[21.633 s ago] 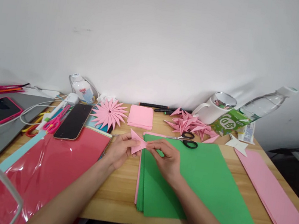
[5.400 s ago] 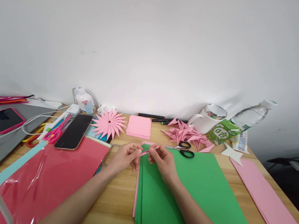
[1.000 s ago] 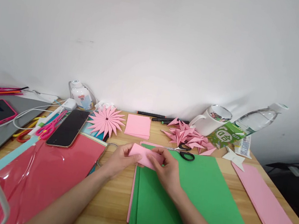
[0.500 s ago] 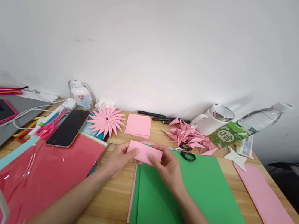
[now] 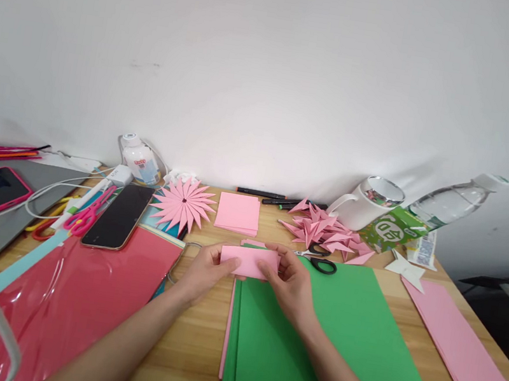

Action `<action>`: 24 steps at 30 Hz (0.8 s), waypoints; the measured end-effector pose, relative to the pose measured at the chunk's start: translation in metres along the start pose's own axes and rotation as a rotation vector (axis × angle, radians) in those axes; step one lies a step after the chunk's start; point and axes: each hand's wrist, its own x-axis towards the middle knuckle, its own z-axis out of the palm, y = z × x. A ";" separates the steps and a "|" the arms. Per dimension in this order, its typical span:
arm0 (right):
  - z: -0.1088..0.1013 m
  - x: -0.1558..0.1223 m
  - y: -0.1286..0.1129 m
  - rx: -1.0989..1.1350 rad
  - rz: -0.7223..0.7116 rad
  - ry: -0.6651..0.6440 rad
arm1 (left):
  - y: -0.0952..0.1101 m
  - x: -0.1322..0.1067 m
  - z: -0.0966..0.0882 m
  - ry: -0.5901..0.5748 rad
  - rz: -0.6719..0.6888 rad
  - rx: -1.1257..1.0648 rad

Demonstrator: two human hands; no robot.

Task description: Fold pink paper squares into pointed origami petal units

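Between my two hands is a folded piece of pink paper (image 5: 249, 260), held level as a long rectangle. My left hand (image 5: 209, 271) grips its left end, thumb on the front. On the right end, my right hand (image 5: 292, 281) pinches it the same way; the fingers behind the paper are mostly hidden. Below the hands lies a stack of green paper (image 5: 329, 357) with pink sheets under its left edge. Past the hands sit a pile of pink square paper (image 5: 238, 212), a round pink folded-paper flower (image 5: 183, 203) and a heap of pointed pink folded pieces (image 5: 320, 228).
Black-handled scissors (image 5: 322, 265) rest at the green stack's far edge. Further right stand a white mug (image 5: 368, 205) and a leaning water bottle (image 5: 456, 200). Pink strips (image 5: 463, 365) lie at the right. On the left are a phone (image 5: 119, 217), pink scissors (image 5: 86, 215) and a red sheet (image 5: 68, 296).
The folded paper shows slightly narrower and more level, both hands still on it. The whole view has shifted a little.
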 end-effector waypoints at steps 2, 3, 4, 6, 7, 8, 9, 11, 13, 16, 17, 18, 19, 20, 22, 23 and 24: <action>0.000 0.000 0.000 -0.017 -0.007 0.003 | 0.000 0.000 0.000 -0.023 -0.007 -0.023; 0.000 0.000 0.000 -0.021 -0.011 0.007 | 0.000 0.000 0.001 -0.026 -0.007 -0.034; 0.000 0.000 0.000 -0.016 -0.014 0.008 | 0.000 0.000 0.001 -0.019 -0.001 -0.041; 0.001 0.000 -0.001 0.018 -0.016 -0.004 | 0.000 0.000 0.000 0.014 0.023 -0.038; 0.001 0.000 -0.002 0.042 -0.014 -0.016 | -0.001 0.000 -0.001 0.032 0.040 -0.027; 0.002 -0.001 -0.002 0.064 -0.012 -0.028 | -0.001 0.001 -0.002 0.046 0.056 -0.013; 0.002 -0.001 -0.002 0.079 -0.008 -0.038 | -0.001 0.001 -0.003 0.054 0.072 0.003; 0.002 -0.001 -0.002 0.092 0.003 -0.040 | -0.002 0.002 -0.005 0.065 0.103 0.040; 0.002 -0.001 -0.002 0.091 0.012 -0.031 | -0.002 0.002 -0.006 0.079 0.128 0.068; 0.002 -0.002 -0.002 0.085 0.009 -0.024 | 0.000 0.002 -0.005 0.082 0.118 0.062; 0.001 -0.001 -0.002 0.083 0.006 -0.022 | 0.001 0.001 -0.004 0.077 0.106 0.053; 0.001 -0.001 -0.002 0.085 0.005 -0.020 | 0.002 0.001 -0.004 0.068 0.096 0.046; 0.001 -0.001 -0.002 0.091 0.007 -0.017 | 0.003 0.000 -0.003 0.058 0.090 0.041; 0.001 -0.001 -0.002 0.100 0.012 -0.013 | 0.003 0.000 -0.003 0.047 0.088 0.038; 0.002 -0.001 -0.002 0.120 0.026 -0.008 | 0.004 0.000 -0.002 0.029 0.092 0.036; 0.002 -0.001 -0.002 0.128 0.033 -0.007 | 0.004 0.000 -0.002 0.027 0.093 0.036; 0.002 -0.001 -0.002 0.131 0.037 -0.007 | 0.004 0.000 -0.002 0.032 0.095 0.036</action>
